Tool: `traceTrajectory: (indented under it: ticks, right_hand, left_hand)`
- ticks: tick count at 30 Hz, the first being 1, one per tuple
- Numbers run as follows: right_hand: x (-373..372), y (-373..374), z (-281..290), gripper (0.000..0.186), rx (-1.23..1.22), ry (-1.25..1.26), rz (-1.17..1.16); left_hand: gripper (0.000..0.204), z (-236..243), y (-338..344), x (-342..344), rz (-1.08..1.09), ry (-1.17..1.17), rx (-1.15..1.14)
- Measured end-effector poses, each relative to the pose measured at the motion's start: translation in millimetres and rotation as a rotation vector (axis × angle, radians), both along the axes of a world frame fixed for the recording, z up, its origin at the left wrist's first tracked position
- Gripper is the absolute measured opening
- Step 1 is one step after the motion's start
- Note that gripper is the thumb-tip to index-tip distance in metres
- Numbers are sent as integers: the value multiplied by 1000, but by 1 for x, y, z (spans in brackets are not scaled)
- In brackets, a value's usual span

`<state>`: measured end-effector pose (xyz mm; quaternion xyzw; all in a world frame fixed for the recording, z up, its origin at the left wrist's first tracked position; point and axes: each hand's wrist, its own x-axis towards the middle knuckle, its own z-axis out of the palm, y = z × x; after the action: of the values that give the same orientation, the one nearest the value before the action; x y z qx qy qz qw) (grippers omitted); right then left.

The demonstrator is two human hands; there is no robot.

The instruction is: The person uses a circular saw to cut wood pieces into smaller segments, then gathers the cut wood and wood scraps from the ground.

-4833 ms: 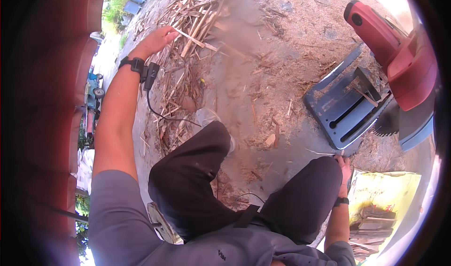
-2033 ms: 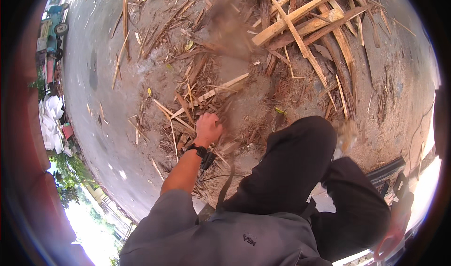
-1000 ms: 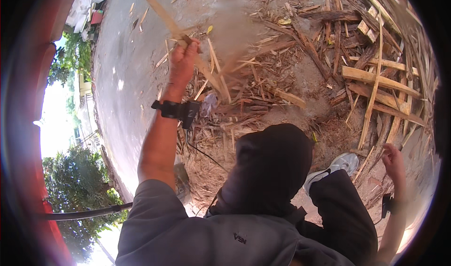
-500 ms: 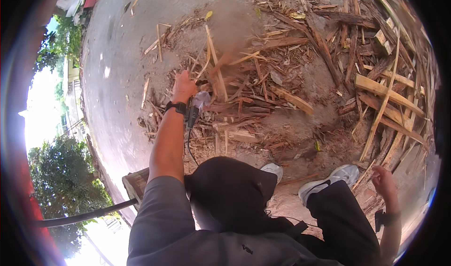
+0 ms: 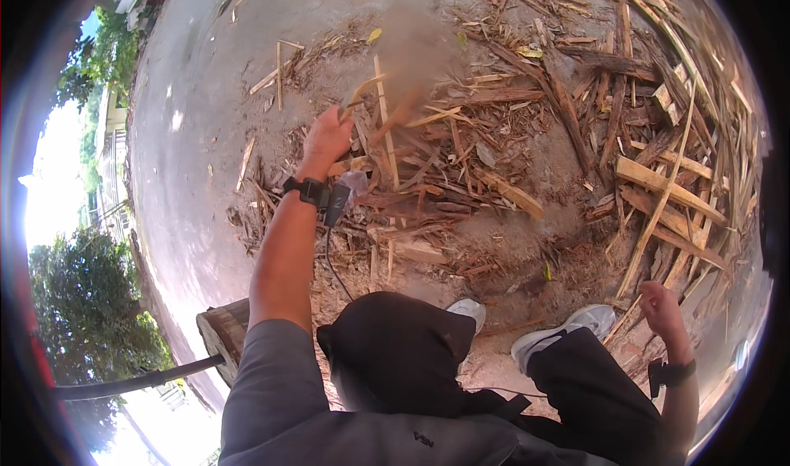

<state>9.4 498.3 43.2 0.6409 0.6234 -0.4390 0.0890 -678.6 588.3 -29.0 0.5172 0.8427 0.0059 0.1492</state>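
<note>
My left hand [image 5: 327, 141] is stretched out over the scattered wood scraps, fingers closed round the near end of a thin, bent wood strip [image 5: 363, 89]. A dark blur hides part of the wood beyond it. Below that wrist, a small dark device [image 5: 336, 205] with a cable hangs from a black band. My right hand [image 5: 662, 310] is held low at the right, beside the stacked wood strips [image 5: 671, 188]. Its fingers are curled in, and nothing shows in them.
Splintered wood and bark [image 5: 420, 199] cover the dirt in front of me. My shoes [image 5: 568, 334] stand at its near edge. A cut log [image 5: 224, 334] with a dark bar at its end lies to the left. Bare concrete [image 5: 193, 137] extends beyond the scraps.
My left hand has moved slightly forward and now raises the bent strip. The view has shifted a little; my right hand stays low at the right with its fingers more curled.
</note>
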Motion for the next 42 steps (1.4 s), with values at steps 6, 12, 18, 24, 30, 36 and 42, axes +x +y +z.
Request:
traceTrajectory:
  ticks: [6, 12, 18, 24, 30, 36, 42]
  right_hand:
    - [-14, 9, 6, 27, -10, -67, 52]
    - [4, -4, 8, 30, -19, -83, 100]
    - [23, -24, -14, 29, -56, -99, 143]
    - [38, -16, -19, 27, -83, -137, 113]
    - [40, 7, -35, 26, 18, -82, 77]
    - [23, 16, -38, 25, 115, 53, -52]
    - [-10, 52, -23, 28, 120, 131, -17]
  left_hand:
    - [40, -26, 40, 72, -10, -23, -175]
    - [42, -73, 45, 47, 270, -299, -131]
    - [28, -87, 48, 35, 445, -579, -39]
    - [23, -68, 51, 67, 522, -665, -160]
    - [27, -86, 46, -38, 347, -324, 273]
    - [40, 9, 96, -110, 27, -38, 515]
    - [22, 131, 152, 168, -506, -344, 419]
